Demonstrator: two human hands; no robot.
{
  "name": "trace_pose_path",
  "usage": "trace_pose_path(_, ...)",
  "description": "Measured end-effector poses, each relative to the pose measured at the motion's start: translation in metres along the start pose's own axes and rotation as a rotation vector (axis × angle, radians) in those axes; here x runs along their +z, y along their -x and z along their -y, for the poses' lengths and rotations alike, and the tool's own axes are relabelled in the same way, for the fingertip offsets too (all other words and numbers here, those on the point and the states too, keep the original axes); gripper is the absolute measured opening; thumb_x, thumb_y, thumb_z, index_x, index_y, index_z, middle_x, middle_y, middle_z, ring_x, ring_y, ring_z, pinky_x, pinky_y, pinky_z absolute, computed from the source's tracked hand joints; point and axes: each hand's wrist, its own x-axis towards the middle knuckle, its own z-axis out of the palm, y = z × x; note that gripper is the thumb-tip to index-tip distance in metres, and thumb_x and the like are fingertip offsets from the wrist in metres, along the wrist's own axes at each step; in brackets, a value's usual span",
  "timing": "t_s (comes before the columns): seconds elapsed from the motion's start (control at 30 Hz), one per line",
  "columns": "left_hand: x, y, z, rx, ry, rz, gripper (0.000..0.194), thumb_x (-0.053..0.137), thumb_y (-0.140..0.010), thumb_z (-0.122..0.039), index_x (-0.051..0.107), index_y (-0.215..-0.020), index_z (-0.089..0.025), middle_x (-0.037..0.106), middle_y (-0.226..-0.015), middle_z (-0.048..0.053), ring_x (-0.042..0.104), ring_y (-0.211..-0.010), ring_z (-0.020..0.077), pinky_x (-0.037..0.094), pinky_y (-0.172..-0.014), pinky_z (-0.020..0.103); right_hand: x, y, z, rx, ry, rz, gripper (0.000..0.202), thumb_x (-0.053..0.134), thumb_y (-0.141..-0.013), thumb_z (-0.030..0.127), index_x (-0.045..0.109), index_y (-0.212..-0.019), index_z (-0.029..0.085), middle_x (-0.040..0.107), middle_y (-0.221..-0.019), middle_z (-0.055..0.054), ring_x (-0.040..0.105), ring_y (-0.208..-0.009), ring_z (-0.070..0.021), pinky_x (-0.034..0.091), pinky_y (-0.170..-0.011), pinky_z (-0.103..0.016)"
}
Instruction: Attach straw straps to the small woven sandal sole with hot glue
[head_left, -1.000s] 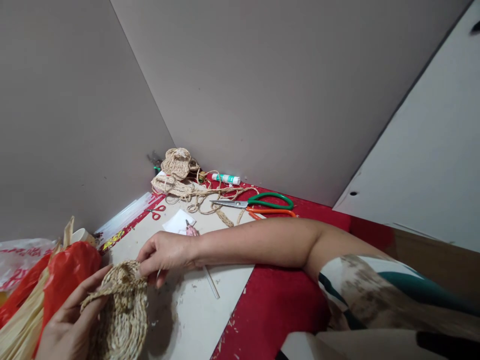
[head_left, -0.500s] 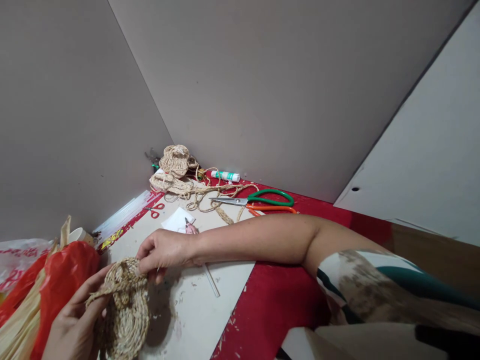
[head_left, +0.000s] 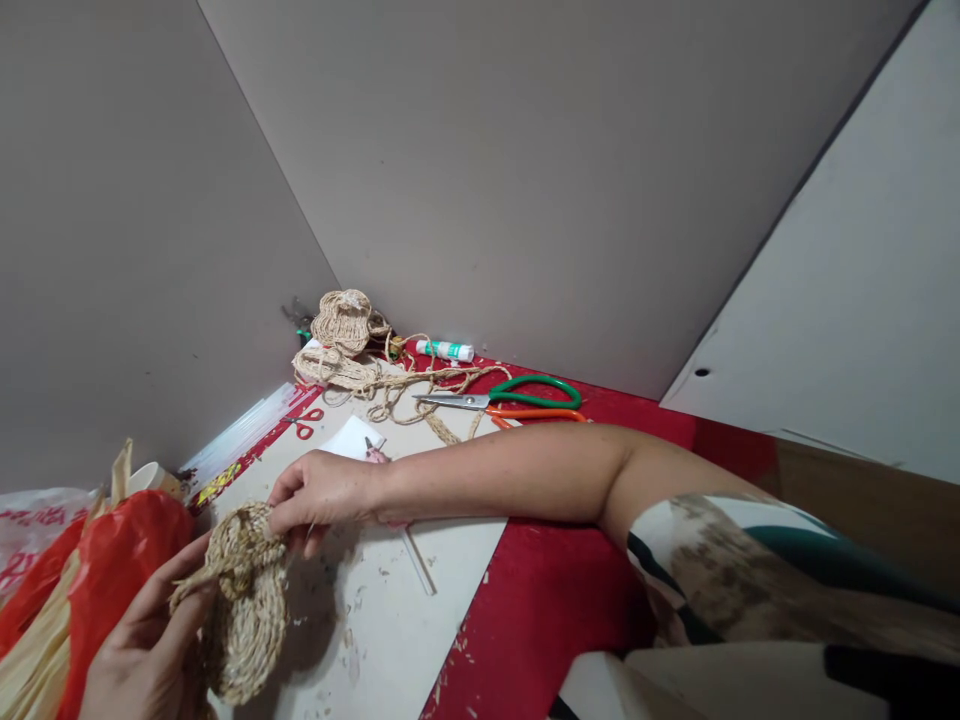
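Straw-coloured cord, coiled and braided, forms the woven piece (head_left: 251, 630), located at the near left of the bench (head_left: 555, 590). Head view: the left hand (head_left: 154, 625) has its grip closed on the left edge, thumb above; the right hand (head_left: 319, 495) pinches the upper right edge. Large scissors (head_left: 476, 402) lie beyond the right forearm; a red plastic bag (head_left: 131, 540) sits beside the left hand.

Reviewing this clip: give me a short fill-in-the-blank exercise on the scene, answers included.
1. Of the left hand and right hand, both touching the woven piece, the one nearer the red plastic bag is the ____ hand.
2. The large scissors have one orange handle and one ____ handle.
3. The small scissors have handles coloured ____.

Missing words: left; green; red.
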Motion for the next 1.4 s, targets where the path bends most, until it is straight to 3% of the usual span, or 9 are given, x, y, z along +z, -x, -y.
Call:
trace_pose_path(0.1, 0.0, -0.002, 0.003, -0.095, 0.059, -0.004, 0.06, 0.082, -0.064, -0.04, 0.064, -0.121, -0.035, 0.075, -0.098, -0.001, 0.071, -0.075, 0.0186, 0.056, -0.06, 0.02, 0.0, 0.001, 0.0, 0.006, -0.008, 0.008, 0.017, 0.063, -0.079, 0.008, 0.055, -0.066, 0.014, 0.056, -0.052, 0.007, 0.055, -0.047, -0.0058, 0.049, -0.046, -0.017)
trace_pose_path(0.3, 0.013, 0.013, -0.012, -0.069, 0.128, -0.059, 0.058, 0.083, -0.06, -0.036, 0.067, -0.115, -0.029, 0.075, -0.092, 0.0, 0.07, -0.07, 0.0173, 0.054, -0.056, 0.019, 0.0, 0.002, 0.001, -0.025, -0.017, 0.003, 0.013, 0.064, -0.078, 0.008, 0.056, -0.069, 0.012, 0.057, -0.055, 0.006, 0.056, -0.046, -0.0051, 0.049, -0.046, -0.016)
trace_pose_path(0.43, 0.016, 0.018, -0.018, 0.021, 0.145, -0.038, 0.055, 0.082, -0.061, -0.033, 0.069, -0.114, -0.027, 0.076, -0.089, 0.0, 0.07, -0.072, 0.0151, 0.053, -0.06, 0.017, 0.0, 0.001, 0.001, -0.07, -0.001, -0.009, 0.011, 0.064, -0.077, 0.007, 0.055, -0.072, 0.013, 0.057, -0.056, 0.006, 0.057, -0.048, -0.0046, 0.05, -0.049, -0.015)
trace_pose_path(0.7, 0.009, 0.016, -0.012, 0.193, 0.031, -0.084, 0.046, 0.079, -0.068, -0.033, 0.069, -0.112, -0.025, 0.073, -0.108, 0.002, 0.064, -0.107, 0.0189, 0.05, -0.076, 0.014, 0.001, 0.003, 0.002, -0.1, 0.037, -0.067, 0.011, 0.063, -0.076, 0.006, 0.054, -0.074, 0.013, 0.056, -0.058, 0.006, 0.055, -0.048, -0.0036, 0.047, -0.047, -0.014)
trace_pose_path(0.97, -0.011, 0.012, -0.021, 0.232, -0.026, 0.007, 0.035, 0.084, -0.061, -0.034, 0.071, -0.091, -0.024, 0.073, -0.103, 0.002, 0.066, -0.095, 0.0192, 0.053, -0.08, 0.023, 0.0, 0.004, 0.002, -0.078, -0.008, -0.009, 0.01, 0.063, -0.073, 0.008, 0.055, -0.074, 0.013, 0.055, -0.055, 0.006, 0.056, -0.047, -0.0052, 0.049, -0.049, -0.018)
trace_pose_path(1.13, -0.009, 0.019, -0.027, 0.244, -0.138, 0.021, 0.044, 0.085, -0.056, -0.042, 0.075, -0.095, -0.024, 0.074, -0.105, 0.006, 0.067, -0.095, 0.0237, 0.054, -0.08, 0.025, 0.0, 0.007, 0.001, -0.058, -0.033, 0.023, 0.01, 0.063, -0.072, 0.008, 0.055, -0.073, 0.013, 0.056, -0.056, 0.006, 0.056, -0.047, -0.0056, 0.049, -0.047, -0.017)
trace_pose_path(1.3, -0.008, 0.019, -0.03, 0.243, -0.226, 0.05, 0.039, 0.086, -0.049, -0.046, 0.077, -0.076, -0.02, 0.073, -0.108, 0.01, 0.065, -0.103, 0.0274, 0.053, -0.083, 0.026, 0.0, 0.005, -0.001, -0.038, -0.023, 0.055, 0.01, 0.065, -0.072, 0.009, 0.056, -0.075, 0.013, 0.058, -0.057, 0.006, 0.057, -0.048, -0.006, 0.05, -0.048, -0.018)
trace_pose_path(1.4, -0.012, 0.019, -0.03, 0.22, -0.21, 0.079, 0.035, 0.087, -0.049, -0.045, 0.076, -0.071, -0.02, 0.074, -0.099, 0.01, 0.066, -0.092, 0.0237, 0.054, -0.073, 0.022, 0.0, 0.007, 0.0, -0.019, -0.002, 0.063, 0.009, 0.064, -0.074, 0.009, 0.058, -0.079, 0.013, 0.059, -0.059, 0.005, 0.056, -0.048, -0.0056, 0.051, -0.05, -0.018)
